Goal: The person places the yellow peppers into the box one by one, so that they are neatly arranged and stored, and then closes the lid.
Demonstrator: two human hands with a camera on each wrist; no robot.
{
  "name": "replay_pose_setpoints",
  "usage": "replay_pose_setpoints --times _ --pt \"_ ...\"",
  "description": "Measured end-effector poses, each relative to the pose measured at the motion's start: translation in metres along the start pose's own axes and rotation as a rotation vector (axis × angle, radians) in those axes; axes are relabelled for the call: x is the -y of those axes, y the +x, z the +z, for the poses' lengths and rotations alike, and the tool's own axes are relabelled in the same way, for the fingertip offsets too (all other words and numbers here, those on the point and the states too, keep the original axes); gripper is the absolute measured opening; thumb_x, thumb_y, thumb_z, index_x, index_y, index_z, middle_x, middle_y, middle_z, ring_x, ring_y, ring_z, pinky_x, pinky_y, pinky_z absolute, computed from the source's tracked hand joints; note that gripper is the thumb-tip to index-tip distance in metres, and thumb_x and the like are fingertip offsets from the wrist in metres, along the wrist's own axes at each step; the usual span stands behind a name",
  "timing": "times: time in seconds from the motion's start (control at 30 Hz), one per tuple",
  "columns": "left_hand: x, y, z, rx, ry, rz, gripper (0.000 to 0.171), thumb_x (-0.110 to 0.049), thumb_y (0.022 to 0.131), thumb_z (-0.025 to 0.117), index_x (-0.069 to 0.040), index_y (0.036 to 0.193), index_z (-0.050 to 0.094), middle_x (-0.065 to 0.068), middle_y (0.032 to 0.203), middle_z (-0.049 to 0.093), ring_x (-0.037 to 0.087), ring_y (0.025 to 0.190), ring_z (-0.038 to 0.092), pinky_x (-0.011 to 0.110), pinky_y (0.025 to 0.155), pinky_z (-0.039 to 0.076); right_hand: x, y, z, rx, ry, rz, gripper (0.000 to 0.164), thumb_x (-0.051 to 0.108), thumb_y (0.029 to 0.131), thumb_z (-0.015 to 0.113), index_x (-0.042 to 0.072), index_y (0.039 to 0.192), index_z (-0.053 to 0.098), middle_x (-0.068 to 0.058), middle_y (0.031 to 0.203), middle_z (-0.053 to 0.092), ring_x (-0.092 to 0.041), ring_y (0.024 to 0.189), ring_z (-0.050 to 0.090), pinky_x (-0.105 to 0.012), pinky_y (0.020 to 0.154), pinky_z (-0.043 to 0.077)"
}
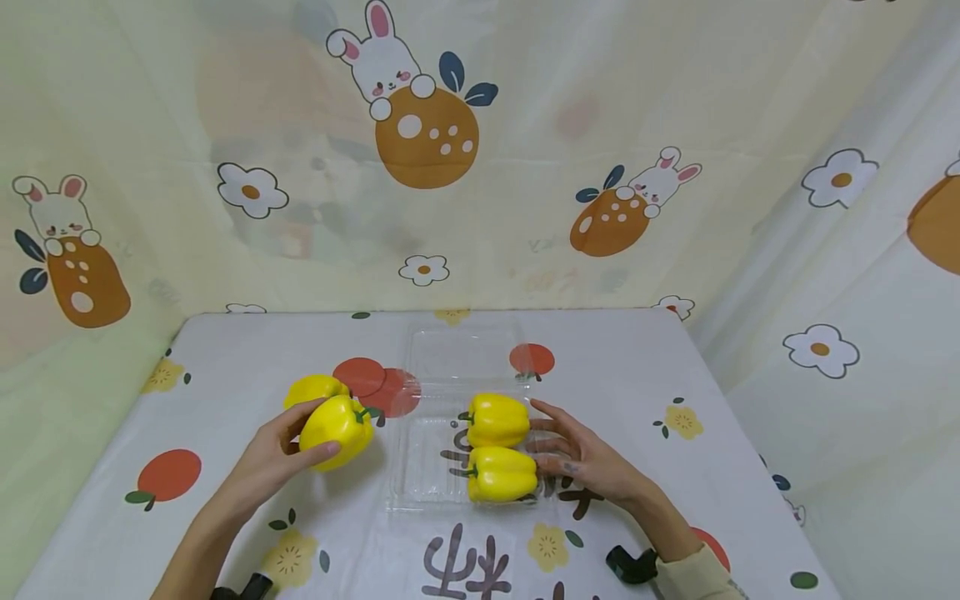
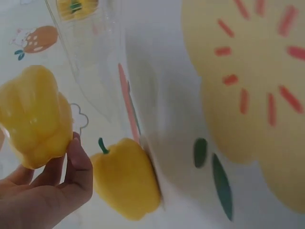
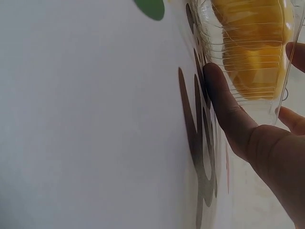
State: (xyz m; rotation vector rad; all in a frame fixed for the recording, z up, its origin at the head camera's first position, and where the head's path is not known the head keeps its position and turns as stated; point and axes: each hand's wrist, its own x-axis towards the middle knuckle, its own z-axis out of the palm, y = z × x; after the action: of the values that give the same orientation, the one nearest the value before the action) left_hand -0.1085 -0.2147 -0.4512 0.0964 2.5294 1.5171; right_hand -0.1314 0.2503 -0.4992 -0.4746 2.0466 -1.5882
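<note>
My left hand [image 1: 272, 457] grips a yellow bell pepper [image 1: 339, 433], raised left of a clear plastic clamshell box [image 1: 429, 450]. Behind it, partly covered, a second yellow bell pepper [image 1: 313, 388] lies on the table; the left wrist view shows this pepper [image 2: 126, 179] below the held pepper [image 2: 35, 117]. Two more yellow bell peppers, a far one [image 1: 498, 421] and a near one [image 1: 502, 475], lie side by side in the box's right half, stems leftward. With fairly straight fingers, my right hand [image 1: 588, 458] touches the box's right side; the right wrist view shows its thumb against the ribbed wall [image 3: 252, 67].
The box's clear lid [image 1: 461, 354] is folded back on the far side. A printed cloth [image 1: 360, 542] with fruit and flowers covers the table. Patterned curtains [image 1: 525, 208] hang behind and at both sides. Black wrist devices [image 1: 632, 565] show at the front.
</note>
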Motion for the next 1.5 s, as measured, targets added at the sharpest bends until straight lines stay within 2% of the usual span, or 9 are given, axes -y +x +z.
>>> replay_pose_setpoints --times 0.23,0.47,0.67,0.83,0.93,1.1,1.23,1.5 --pt "-0.008 0.007 0.008 0.045 -0.028 0.033 0.072 -0.029 0.095 0.078 -0.009 0.157 0.047 0.018 0.152 0.056 0.029 0.122 0.056 0.022 0.089 0.057 -0.001 0.0 -0.001 0.003 -0.005 -0.005 0.082 0.019 0.106 0.065 0.023 0.171 0.016 -0.027 0.168 0.032 -0.051 0.144 0.05 -0.052 0.11 0.057" --pt "-0.017 0.015 0.018 0.099 -0.028 0.07 0.07 -0.03 0.092 0.081 -0.012 0.153 0.052 0.015 0.146 0.059 0.028 0.118 0.056 0.034 0.094 0.055 -0.002 0.001 -0.001 -0.004 -0.025 -0.009 0.082 0.021 0.105 0.066 0.024 0.171 0.017 -0.026 0.167 0.034 -0.05 0.143 0.051 -0.056 0.111 0.055" --pt "-0.023 0.019 0.027 0.143 -0.036 0.119 0.065 -0.029 0.092 0.082 -0.013 0.149 0.057 0.014 0.144 0.062 0.028 0.117 0.057 0.038 0.096 0.053 -0.001 0.001 -0.001 -0.013 -0.03 0.008 0.082 0.023 0.104 0.067 0.026 0.17 0.018 -0.026 0.168 0.033 -0.05 0.143 0.051 -0.057 0.111 0.055" --pt "-0.027 0.022 0.037 0.191 -0.055 0.151 0.066 -0.031 0.091 0.083 -0.019 0.151 0.057 0.009 0.146 0.063 0.028 0.118 0.058 0.042 0.101 0.053 -0.001 0.001 -0.001 -0.014 -0.029 0.011 0.083 0.023 0.104 0.068 0.026 0.17 0.018 -0.026 0.168 0.033 -0.05 0.143 0.051 -0.058 0.111 0.055" --pt "-0.028 0.024 0.044 0.218 -0.055 0.147 0.07 -0.033 0.09 0.084 -0.021 0.153 0.056 0.005 0.147 0.063 0.028 0.12 0.058 0.044 0.105 0.052 -0.002 0.001 -0.001 -0.014 -0.03 0.01 0.083 0.023 0.104 0.068 0.025 0.17 0.018 -0.026 0.168 0.033 -0.049 0.143 0.052 -0.058 0.111 0.055" --pt "-0.03 0.025 0.054 0.262 -0.032 0.159 0.073 -0.036 0.09 0.083 -0.019 0.155 0.054 0.006 0.155 0.06 0.027 0.127 0.059 0.042 0.11 0.051 -0.002 0.001 -0.001 -0.007 -0.014 0.005 0.082 0.022 0.105 0.067 0.025 0.17 0.018 -0.026 0.168 0.033 -0.05 0.143 0.051 -0.057 0.111 0.055" --pt "-0.033 0.025 0.058 0.267 -0.027 0.165 0.073 -0.037 0.09 0.083 -0.02 0.154 0.054 0.007 0.158 0.057 0.026 0.13 0.059 0.041 0.112 0.05 -0.001 0.001 0.0 -0.001 -0.003 0.003 0.082 0.022 0.105 0.067 0.023 0.171 0.017 -0.026 0.168 0.032 -0.051 0.144 0.05 -0.058 0.111 0.055" --pt "-0.041 0.027 0.068 0.297 -0.014 0.16 0.073 -0.04 0.089 0.084 -0.019 0.153 0.055 0.002 0.15 0.063 0.025 0.129 0.058 0.048 0.115 0.049 0.0 0.0 -0.001 -0.004 -0.017 -0.001 0.082 0.021 0.105 0.066 0.022 0.171 0.016 -0.026 0.167 0.034 -0.051 0.143 0.051 -0.06 0.111 0.054"
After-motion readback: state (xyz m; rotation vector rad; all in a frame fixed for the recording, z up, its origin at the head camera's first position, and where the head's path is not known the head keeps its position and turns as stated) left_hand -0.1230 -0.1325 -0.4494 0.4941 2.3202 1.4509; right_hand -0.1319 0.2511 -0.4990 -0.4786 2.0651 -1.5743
